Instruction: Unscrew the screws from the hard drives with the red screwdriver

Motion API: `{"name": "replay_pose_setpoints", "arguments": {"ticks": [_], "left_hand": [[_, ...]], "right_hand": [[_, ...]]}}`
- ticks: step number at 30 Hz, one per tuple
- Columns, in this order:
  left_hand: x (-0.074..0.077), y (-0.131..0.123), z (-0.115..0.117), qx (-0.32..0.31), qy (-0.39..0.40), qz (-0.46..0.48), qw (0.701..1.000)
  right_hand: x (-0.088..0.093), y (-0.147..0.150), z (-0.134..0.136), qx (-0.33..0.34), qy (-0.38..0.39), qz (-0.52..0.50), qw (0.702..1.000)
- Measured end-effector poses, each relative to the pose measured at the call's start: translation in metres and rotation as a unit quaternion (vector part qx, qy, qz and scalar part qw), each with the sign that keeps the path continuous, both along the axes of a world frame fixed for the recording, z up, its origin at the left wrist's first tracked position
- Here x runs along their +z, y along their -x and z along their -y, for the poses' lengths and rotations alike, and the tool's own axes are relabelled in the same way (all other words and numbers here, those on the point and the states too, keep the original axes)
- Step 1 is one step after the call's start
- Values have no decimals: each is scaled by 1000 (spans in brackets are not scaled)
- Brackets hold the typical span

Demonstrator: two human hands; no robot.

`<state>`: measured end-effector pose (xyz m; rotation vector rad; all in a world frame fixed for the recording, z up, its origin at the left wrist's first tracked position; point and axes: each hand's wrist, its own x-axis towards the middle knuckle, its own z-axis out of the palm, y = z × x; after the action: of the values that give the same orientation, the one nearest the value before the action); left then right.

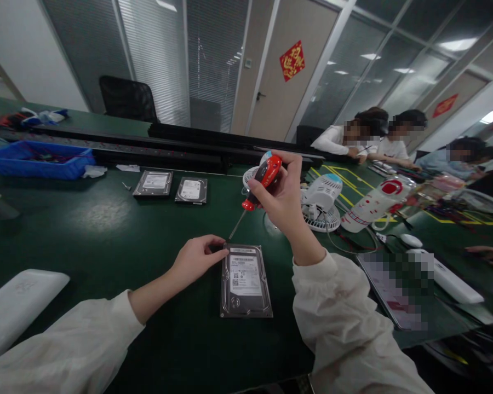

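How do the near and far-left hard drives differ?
The near hard drive has the left hand at its corner and the screwdriver tip by it; the far-left drive lies untouched. The near drive lies alone; the far-left drive sits beside another drive. Both lie label up.

Looking at a dark green table (107, 235), yellow lines (350, 174) taped across the right side. Red screwdriver (266, 174) handle with a black patch and white cap. Dull silver-grey hard drive (245, 280), white label, black print. Off-white sleeves (345, 317), bright blue bin (36, 160), white fan (324, 200) with a pale teal hub, red-and-gold diamond decoration (292, 60) on a beige door (271, 104).
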<state>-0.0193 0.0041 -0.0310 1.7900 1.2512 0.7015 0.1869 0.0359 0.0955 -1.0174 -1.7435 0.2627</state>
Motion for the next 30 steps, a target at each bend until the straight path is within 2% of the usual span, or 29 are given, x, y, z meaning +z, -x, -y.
{"name": "replay_pose_setpoints", "arguments": {"ticks": [4, 8, 12, 17, 25, 30], "left_hand": [[-3, 0, -1, 1, -2, 13, 1000], [-4, 0, -1, 6, -10, 19, 1000], [-2, -1, -1, 6, -11, 21, 1000], [1, -1, 0, 8, -10, 22, 1000], [-7, 0, -3, 4, -15, 37, 999], [-6, 0, -2, 3, -12, 40, 999]], "right_hand": [[-10, 3, -2, 42, -21, 54, 997], [-18, 2, -12, 96, -89, 31, 991], [-20, 1, -18, 93, -114, 34, 989], [-22, 2, -16, 106, -110, 57, 987], [-19, 4, -12, 127, -121, 77, 982], [-19, 4, -13, 124, -123, 82, 981]]}}
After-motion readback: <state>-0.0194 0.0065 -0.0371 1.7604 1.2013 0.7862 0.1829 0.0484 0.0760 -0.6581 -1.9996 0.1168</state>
